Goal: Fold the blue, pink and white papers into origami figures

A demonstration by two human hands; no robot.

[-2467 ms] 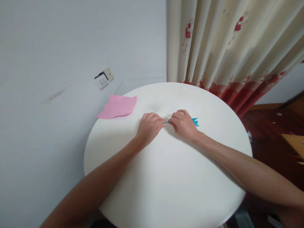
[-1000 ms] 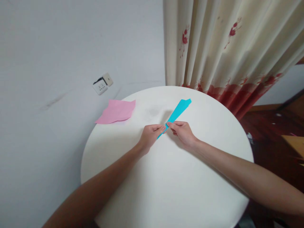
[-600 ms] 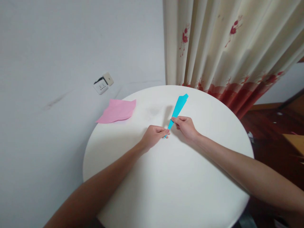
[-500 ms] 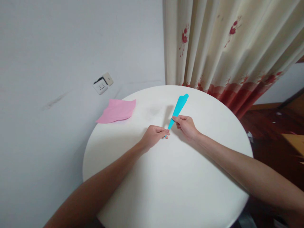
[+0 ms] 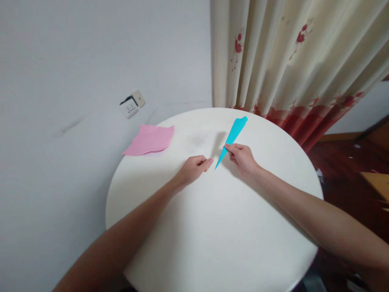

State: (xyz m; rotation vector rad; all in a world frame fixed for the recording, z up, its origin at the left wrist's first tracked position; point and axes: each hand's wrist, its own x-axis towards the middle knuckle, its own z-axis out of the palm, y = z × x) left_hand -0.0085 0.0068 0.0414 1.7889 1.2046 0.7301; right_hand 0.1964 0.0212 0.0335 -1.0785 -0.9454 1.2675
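A narrow wedge of folded blue paper point(image 5: 235, 132) tapers to a sharp point at its lower left end. My right hand point(image 5: 242, 157) pinches it by the middle, thumb on top, and holds it over the white table. Just left of the paper's point is my left hand point(image 5: 195, 168), its thumb and fingers pressed together and apart from the paper. Nothing shows between the left fingers.
A pink sheet of paper point(image 5: 150, 140) lies at the far left of the round white table point(image 5: 212, 227), overhanging its edge. Behind are a wall with a socket point(image 5: 129, 108) and a cream curtain point(image 5: 267, 61) with red patterns.
My left hand has let go of the paper's pointed end and drawn slightly left. My right hand has shifted a little to the right and away with the blue paper.
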